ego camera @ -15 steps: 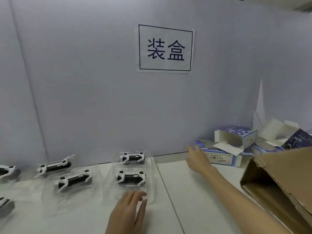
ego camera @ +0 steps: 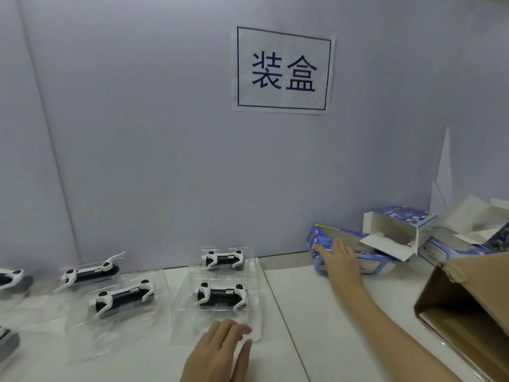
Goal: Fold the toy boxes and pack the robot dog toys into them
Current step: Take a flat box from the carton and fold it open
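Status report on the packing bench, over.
Right hand open, flat on blue box. Left hand open, fingertips on clear tray holding dog toy. No toy boxed yet. Nothing in the way.

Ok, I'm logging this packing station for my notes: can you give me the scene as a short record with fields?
left hand: left hand rests flat, fingers straight, at the near edge of a clear plastic tray
right hand: right hand lies open on a blue toy box
toys: robot dog toys in clear trays, nearest one just beyond the left hand
boxes: more blue boxes piled at right, one open box on top
carton: brown cardboard carton at right, open
wall: paper sign with two characters
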Motion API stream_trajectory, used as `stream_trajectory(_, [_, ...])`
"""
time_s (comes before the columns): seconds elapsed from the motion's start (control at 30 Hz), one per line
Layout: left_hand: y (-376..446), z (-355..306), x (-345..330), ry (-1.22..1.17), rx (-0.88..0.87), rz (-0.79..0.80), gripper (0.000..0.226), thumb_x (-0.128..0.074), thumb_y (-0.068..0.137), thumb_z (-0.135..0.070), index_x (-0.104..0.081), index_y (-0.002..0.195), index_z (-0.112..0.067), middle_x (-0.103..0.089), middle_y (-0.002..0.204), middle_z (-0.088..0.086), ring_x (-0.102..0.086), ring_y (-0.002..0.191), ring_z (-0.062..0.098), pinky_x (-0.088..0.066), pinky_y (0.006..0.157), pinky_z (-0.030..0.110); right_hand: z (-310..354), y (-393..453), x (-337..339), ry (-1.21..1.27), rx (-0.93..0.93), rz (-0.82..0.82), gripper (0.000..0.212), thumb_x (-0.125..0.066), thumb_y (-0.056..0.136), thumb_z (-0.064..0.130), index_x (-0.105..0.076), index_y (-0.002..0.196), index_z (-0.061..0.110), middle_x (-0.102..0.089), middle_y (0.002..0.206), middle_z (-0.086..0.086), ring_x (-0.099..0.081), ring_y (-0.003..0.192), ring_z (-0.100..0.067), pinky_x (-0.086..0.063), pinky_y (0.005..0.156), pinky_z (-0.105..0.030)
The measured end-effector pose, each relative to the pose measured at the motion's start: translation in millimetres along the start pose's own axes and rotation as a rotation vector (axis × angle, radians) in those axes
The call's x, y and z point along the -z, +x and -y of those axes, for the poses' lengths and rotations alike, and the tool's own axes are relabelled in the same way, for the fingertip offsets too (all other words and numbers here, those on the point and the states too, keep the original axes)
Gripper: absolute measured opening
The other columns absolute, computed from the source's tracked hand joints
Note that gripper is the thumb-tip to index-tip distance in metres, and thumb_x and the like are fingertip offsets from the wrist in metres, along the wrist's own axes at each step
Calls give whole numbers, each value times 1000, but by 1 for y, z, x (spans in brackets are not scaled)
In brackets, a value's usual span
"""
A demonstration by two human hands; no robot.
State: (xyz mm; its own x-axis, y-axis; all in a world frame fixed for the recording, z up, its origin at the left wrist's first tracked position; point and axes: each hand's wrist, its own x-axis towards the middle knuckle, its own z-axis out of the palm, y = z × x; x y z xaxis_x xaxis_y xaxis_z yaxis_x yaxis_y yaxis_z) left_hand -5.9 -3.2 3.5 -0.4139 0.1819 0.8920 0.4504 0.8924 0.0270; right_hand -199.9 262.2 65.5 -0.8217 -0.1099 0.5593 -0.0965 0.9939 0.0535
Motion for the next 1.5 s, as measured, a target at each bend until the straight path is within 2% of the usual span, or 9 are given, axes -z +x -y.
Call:
stream_trajectory(0.3, [2, -11, 36, -498, 578, 28, 15, -68, 98, -19, -69, 107, -31, -66, 101, -14, -69, 87, 9, -57, 68, 27, 84, -91, 68, 517, 219, -243, 65, -95, 67, 26, -74, 129, 28, -63, 142, -18, -59, 134, -36, -57, 102, -48])
stream_trajectory(0.53, [17, -6, 46, -974, 920, -37, 67, -61, 89, -36, -37, 151, -45, -62, 128, 9, -77, 97, 30, -64, 77, 42, 115, -126, 71, 754, 458, -375, 57, -89, 78, 18, -72, 131, 27, -53, 153, -15, -51, 142, -31, -53, 107, -44])
stream_trajectory(0.73, [24, -2, 59, -1033, 1032, -171, 64, -70, 84, -53, -39, 139, -66, -70, 126, 5, -77, 87, 31, -61, 55, 46, 133, -136, 81, 707, 736, -358, 44, -74, 93, 29, -67, 137, 29, -47, 159, -12, -40, 150, -26, -42, 117, -38])
stream_trajectory(0.83, [20, 5, 62, -1079, 1135, -265, 62, -89, 72, -56, -51, 122, -56, -73, 111, 11, -73, 74, 31, -58, 51, 42, 138, -140, 89, 739, 792, -319, 76, -68, 95, 5, -39, 159, 33, -30, 169, -4, -25, 157, -21, -29, 126, -41])
stream_trajectory(0.93, [17, 10, 59, -1214, 1234, -349, 60, -82, 67, -45, -50, 116, -41, -72, 96, 15, -69, 65, 38, -58, 50, 41, 132, -138, 97, 1081, 595, -239, 97, -56, 85, -10, -19, 165, 30, -24, 171, 6, -25, 158, -18, -22, 127, -40])
stream_trajectory(1.1, [12, -1, 47, -1403, 1169, -153, 54, -84, 74, -23, -50, 115, -34, -73, 107, 17, -70, 75, 48, -61, 59, 48, 120, -130, 101, 1696, -8, -90, 84, -62, 87, 74, -16, 156, 58, -27, 159, 40, -30, 148, 9, -35, 114, -23])
stream_trajectory(1.23, [8, -18, 41, -1242, 988, 113, 75, -86, 64, -41, -43, 123, -25, -71, 116, 16, -72, 101, 40, -61, 71, 50, 103, -117, 99, 1901, -175, -32, 72, -72, 87, 46, -36, 149, 55, -65, 136, 7, -70, 108, -10, -61, 85, -38])
stream_trajectory(1.37, [10, -24, 47, -1047, 895, 126, 69, -73, 70, -59, -51, 114, -12, -70, 114, 4, -71, 101, 20, -57, 74, 26, 92, -118, 102, 1891, -184, -21, 70, -70, 93, 24, -40, 151, 52, -61, 145, 7, -65, 126, -25, -51, 106, -61])
stream_trajectory(1.5, [22, -20, 60, -1036, 912, 14, 72, -71, 71, -69, -55, 124, -23, -70, 122, -15, -72, 106, 10, -58, 74, 21, 104, -129, 110, 1853, 43, 98, 75, -62, 92, 19, -35, 155, 47, -58, 147, 10, -61, 131, -25, -60, 95, -47])
